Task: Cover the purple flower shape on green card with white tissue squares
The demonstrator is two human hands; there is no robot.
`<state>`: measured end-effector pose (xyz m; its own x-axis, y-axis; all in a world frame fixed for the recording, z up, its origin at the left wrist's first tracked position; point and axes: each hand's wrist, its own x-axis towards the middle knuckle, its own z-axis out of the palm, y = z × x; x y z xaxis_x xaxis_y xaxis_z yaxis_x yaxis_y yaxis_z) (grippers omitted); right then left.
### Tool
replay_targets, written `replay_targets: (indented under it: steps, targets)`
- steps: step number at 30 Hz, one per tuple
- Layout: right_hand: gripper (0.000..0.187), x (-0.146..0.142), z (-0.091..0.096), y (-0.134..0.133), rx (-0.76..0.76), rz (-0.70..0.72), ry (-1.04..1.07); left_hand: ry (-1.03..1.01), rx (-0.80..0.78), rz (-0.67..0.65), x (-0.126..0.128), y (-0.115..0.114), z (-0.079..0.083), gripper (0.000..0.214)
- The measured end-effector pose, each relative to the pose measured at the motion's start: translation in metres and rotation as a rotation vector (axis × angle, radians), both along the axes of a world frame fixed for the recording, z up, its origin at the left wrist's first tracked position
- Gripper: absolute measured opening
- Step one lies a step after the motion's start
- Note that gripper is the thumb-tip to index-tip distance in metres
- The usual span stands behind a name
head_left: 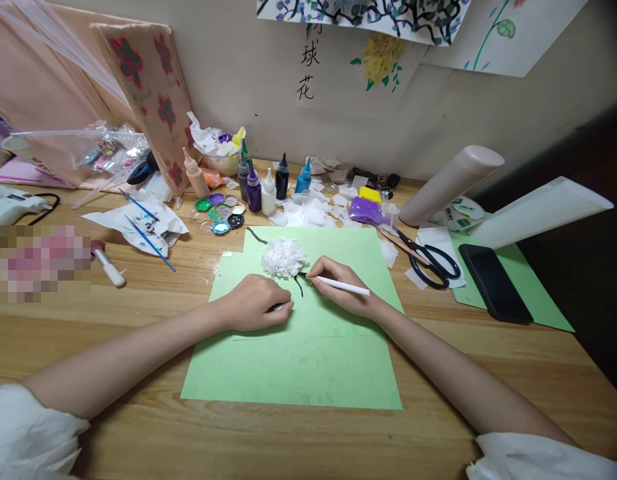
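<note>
My right hand is closed around a white marker pen, its dark tip down near a black line on the green paper. Just above the tip sits a round white flower of crumpled paper pieces. Another dark stroke runs from the flower's upper left. My left hand rests on the paper, fingers curled, with a small bit of something white showing between them. What that is I cannot make out.
Paint bottles, paint palettes and white paper scraps line the back. Blue brushes lie left on a stained tissue. Black-handled scissors, a phone and paper rolls are at right.
</note>
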<state>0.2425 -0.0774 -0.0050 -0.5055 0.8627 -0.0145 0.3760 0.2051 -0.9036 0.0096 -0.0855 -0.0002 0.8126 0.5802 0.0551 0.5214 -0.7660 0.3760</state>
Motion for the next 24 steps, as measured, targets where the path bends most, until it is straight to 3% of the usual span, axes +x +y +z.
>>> replay_targets:
  steps: [24]
  targets:
    - [0.003, 0.0050, -0.0039, 0.0032, -0.107, 0.082, 0.089, 0.012, -0.019, 0.006, -0.0010, -0.0005, -0.0002, 0.031]
